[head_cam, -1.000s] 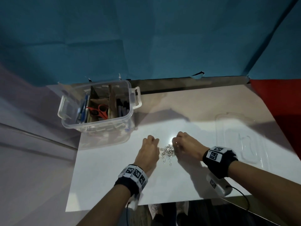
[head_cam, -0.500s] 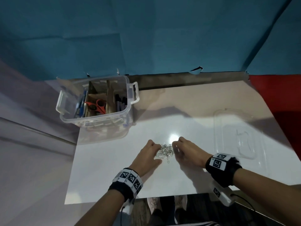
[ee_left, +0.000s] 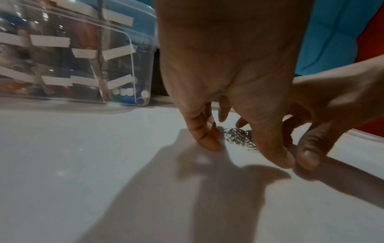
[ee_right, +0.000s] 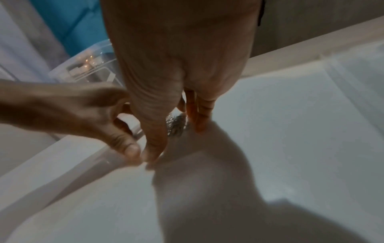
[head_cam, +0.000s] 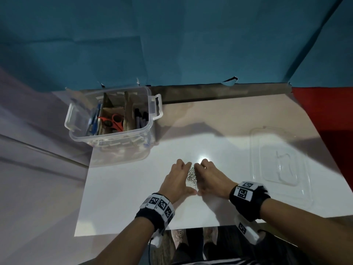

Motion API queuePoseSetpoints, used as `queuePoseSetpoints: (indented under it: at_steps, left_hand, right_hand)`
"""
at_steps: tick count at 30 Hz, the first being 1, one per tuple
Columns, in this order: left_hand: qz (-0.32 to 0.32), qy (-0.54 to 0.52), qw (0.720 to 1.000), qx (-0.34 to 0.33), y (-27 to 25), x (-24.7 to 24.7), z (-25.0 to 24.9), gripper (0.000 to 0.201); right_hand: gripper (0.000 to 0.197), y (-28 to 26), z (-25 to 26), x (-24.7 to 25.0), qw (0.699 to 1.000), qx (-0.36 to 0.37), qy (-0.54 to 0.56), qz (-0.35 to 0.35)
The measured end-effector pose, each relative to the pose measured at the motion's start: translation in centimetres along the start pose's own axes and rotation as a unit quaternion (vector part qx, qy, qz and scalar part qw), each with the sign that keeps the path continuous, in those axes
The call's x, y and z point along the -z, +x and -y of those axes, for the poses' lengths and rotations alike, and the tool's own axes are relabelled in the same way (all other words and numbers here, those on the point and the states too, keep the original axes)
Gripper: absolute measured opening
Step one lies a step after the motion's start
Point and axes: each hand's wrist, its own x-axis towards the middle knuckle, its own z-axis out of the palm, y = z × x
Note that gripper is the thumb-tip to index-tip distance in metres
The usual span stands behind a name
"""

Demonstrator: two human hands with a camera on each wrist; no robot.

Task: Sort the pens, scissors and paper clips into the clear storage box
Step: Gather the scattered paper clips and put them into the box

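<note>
A small heap of silver paper clips [head_cam: 191,175] lies on the white sheet [head_cam: 124,197], hemmed in by both hands. My left hand [head_cam: 179,178] stands on the heap's left and my right hand [head_cam: 208,176] on its right. On both, the fingers point down with their tips on the sheet, and the two thumb tips meet at the near side. The wrist views show the clips [ee_left: 239,137] [ee_right: 175,125] between the fingers, resting on the sheet. The clear storage box [head_cam: 112,134] at the back left holds blue pens [head_cam: 94,119], red scissors [head_cam: 114,121] and black markers [head_cam: 140,119].
The box's clear lid [head_cam: 280,165] lies flat on the right of the sheet. Cardboard dividers split the box into compartments. A blue backdrop rises behind the table, and the table's near edge runs just below my wrists.
Both hands have uncurled from loose fists and closed in on the clips. The heap is narrower and tighter, and the thumbs now touch in front of it.
</note>
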Motion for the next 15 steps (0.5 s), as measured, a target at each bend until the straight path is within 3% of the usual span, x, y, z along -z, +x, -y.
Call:
queuePoseSetpoints:
  at_steps: [7,10,15]
  left_hand:
    - [-0.046,-0.057,0.997,0.012,0.7,0.2,-0.6,0.019]
    - [-0.056,-0.058,0.997,0.015,0.6,0.2,-1.1,0.007]
    - [-0.061,-0.059,0.995,0.043,0.8,0.0,-1.2,0.010]
  right_hand:
    - [0.013,0.6,0.1,-0.1,0.995,0.001,0.062,-0.073]
    - [0.008,0.9,0.3,-0.1,0.994,0.000,0.061,-0.088]
    - [0.014,1.4,0.2,0.2,0.995,-0.003,0.052,-0.082]
